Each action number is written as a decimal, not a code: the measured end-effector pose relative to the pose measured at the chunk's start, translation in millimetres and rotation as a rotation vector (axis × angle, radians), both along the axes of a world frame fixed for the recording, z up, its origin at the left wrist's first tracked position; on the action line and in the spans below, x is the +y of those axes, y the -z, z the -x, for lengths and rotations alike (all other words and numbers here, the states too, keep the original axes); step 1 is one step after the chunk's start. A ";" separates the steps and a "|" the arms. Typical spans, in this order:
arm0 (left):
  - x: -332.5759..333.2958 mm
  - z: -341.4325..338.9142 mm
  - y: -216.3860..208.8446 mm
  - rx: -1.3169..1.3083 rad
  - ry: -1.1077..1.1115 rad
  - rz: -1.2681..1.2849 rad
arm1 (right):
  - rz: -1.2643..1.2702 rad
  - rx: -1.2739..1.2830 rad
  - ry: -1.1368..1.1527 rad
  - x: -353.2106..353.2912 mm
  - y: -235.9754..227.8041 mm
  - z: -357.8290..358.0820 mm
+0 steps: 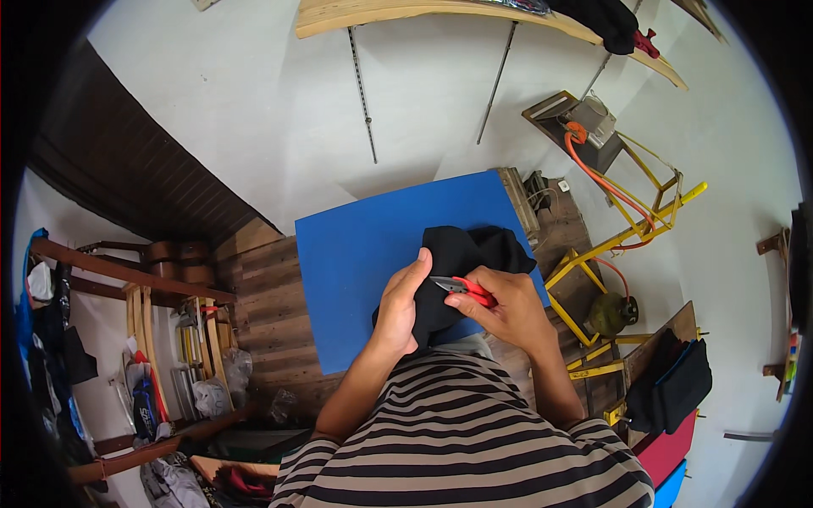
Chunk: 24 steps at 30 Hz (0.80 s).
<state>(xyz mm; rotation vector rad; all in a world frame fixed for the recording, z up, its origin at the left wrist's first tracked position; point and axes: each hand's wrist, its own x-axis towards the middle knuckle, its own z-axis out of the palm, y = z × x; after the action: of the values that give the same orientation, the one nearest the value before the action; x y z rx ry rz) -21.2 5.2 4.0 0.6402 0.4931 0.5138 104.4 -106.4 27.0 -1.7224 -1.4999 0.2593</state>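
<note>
My left hand (396, 309) is closed on a bunched black cloth (461, 245), thumb pointing up along its left side. Part of the cloth lies on the blue tabletop (343, 262), spreading to the right behind my hands. In my right hand (511, 309) is a pair of small red-handled thread snips (474, 290). Their grey blades point left, against the cloth close to my left thumb. Whether the blades are touching a thread cannot be made out. The cloth's exact kind is hidden by its folds.
A wooden shelf (406, 15) runs along the far wall. Right of the table stand a yellow metal frame (593, 254), an orange hose (605, 182) and a green gas cylinder (611, 313). Folded black cloths (673, 381) sit at the near right. Crowded shelves (152, 275) stand at the left.
</note>
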 end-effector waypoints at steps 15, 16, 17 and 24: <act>1.7 -2.5 -14.0 0.014 -0.012 -0.074 | -0.022 0.033 -0.124 4.4 1.0 -4.6; 2.3 -2.7 -14.2 0.021 0.008 -0.098 | -0.020 0.034 -0.123 4.2 1.1 -4.8; 2.7 -3.1 -14.4 0.032 0.019 -0.122 | -0.038 0.030 -0.145 3.9 1.3 -4.9; 0.6 -6.6 -19.1 0.023 0.035 -0.071 | -0.083 -0.001 -0.115 0.2 5.0 -4.2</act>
<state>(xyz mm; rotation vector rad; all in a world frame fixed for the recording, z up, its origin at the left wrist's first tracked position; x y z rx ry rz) -14.7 5.8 23.1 0.7220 0.4862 0.4930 108.6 -106.1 22.0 -1.5738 -1.5909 0.2521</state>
